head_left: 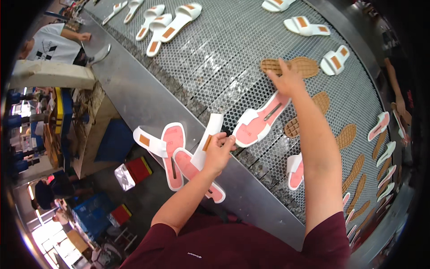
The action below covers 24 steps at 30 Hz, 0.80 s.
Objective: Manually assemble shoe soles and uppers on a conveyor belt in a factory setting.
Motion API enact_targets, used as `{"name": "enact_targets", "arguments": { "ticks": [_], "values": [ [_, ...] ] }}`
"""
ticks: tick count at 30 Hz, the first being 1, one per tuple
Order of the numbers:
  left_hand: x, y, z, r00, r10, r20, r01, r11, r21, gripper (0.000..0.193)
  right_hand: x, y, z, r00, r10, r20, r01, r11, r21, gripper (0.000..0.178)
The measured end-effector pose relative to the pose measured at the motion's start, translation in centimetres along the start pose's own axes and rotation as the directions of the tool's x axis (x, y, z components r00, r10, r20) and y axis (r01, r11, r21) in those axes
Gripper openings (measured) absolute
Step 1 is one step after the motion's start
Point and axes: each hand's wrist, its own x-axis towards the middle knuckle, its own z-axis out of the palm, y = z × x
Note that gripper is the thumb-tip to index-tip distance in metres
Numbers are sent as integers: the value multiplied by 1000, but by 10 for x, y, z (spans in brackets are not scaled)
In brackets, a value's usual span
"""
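My left hand (219, 154) is closed, its fingertips pinching the toe edge of a white and pink sandal upper (251, 131). That upper lies bottom up on the mesh conveyor (215, 80), a metal strip along its pink base. At its heel end, my right hand (287, 80) is spread over a brown waffle-patterned outsole (307, 66), fingers apart and touching it. Beside my left wrist, two more white and pink uppers lie crossed on the metal ledge: one nearer my hand (186, 161), one farther left (174, 134). The left hand covers part of the nearer one's white strap.
White slides with brown patches (168, 31) lie at the far left of the conveyor, others (307, 26) at the far right. Brown outsoles (354, 172) and uppers (294, 172) line the right side. A metal ledge (148, 96) borders the belt. People stand at left (51, 42) and right.
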Motion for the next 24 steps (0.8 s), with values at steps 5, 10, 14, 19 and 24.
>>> {"name": "enact_targets", "arguments": {
  "ticks": [5,10,14,19,24],
  "values": [
    [-4,-2,-31,996,64,-53,-61,996,60,55,-4,-7,11,999,17,-31,-19,998,-59,79],
    [-15,2,-44,998,55,-34,-48,985,165,55,-17,15,12,999,-37,-14,36,998,-49,61],
    [-31,-6,9,993,7,115,-29,982,186,57,-19,32,22,956,-33,-292,66,992,105,59],
    [-26,-12,63,986,14,167,-17,1000,15,39,0,60,-19,947,292,-133,-24,480,877,63],
    [-6,-3,82,999,30,11,-27,983,-181,34,-53,86,-79,995,-46,-88,60,-423,904,55]
  ]
}}
